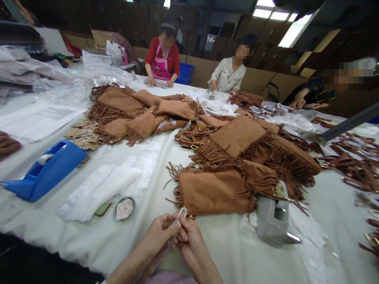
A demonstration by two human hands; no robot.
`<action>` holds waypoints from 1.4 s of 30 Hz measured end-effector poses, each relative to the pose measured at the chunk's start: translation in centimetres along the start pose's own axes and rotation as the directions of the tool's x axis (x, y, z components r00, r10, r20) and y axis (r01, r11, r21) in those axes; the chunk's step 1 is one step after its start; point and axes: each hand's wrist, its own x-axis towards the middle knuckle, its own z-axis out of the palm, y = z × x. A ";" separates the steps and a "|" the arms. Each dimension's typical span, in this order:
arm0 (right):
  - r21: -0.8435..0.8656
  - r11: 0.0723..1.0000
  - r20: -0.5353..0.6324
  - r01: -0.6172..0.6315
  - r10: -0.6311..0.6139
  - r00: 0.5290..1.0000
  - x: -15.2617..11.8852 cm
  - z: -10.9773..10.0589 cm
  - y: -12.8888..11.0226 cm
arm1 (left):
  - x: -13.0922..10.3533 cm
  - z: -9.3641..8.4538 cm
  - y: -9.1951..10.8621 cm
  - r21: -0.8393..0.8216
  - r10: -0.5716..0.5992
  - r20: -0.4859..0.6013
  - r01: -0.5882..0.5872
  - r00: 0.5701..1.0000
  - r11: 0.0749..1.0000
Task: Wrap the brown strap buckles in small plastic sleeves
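My left hand (162,229) and my right hand (190,233) meet at the front of the table, fingertips pinched together. Between them is a gold-coloured metal clasp (180,213) with a bit of clear plastic on it. A pale strip trails down from the fingers between my forearms; its kind is unclear. Just beyond my fingertips lies a flat brown suede bag (211,193) with fringe along its edges. Behind it are heaped more fringed bags (239,134), with straps and metal hooks among them.
A blue tape dispenser (50,169) stands at left, a grey one (274,221) at right. White tissue strips (99,189) and a small round dish (124,209) lie left of my hands. Brown straps (352,157) spread at right. Several people work across the white-covered table (142,244).
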 end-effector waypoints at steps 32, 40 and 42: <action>-0.519 0.836 0.015 0.178 -0.199 0.980 0.8 -0.3 -2.0 | -1.1 -1.1 2.8 0.114 0.027 0.030 -0.030 0.999 0.993; -0.495 0.867 -0.272 0.060 -0.220 0.937 0.1 -4.3 -2.0 | -0.2 -2.3 2.7 -0.133 -0.135 0.145 0.155 0.980 0.979; -0.497 0.865 -0.269 0.065 -0.225 0.936 0.0 -4.3 -1.4 | 0.0 -2.6 2.8 -0.153 -0.172 0.170 0.199 0.970 0.968</action>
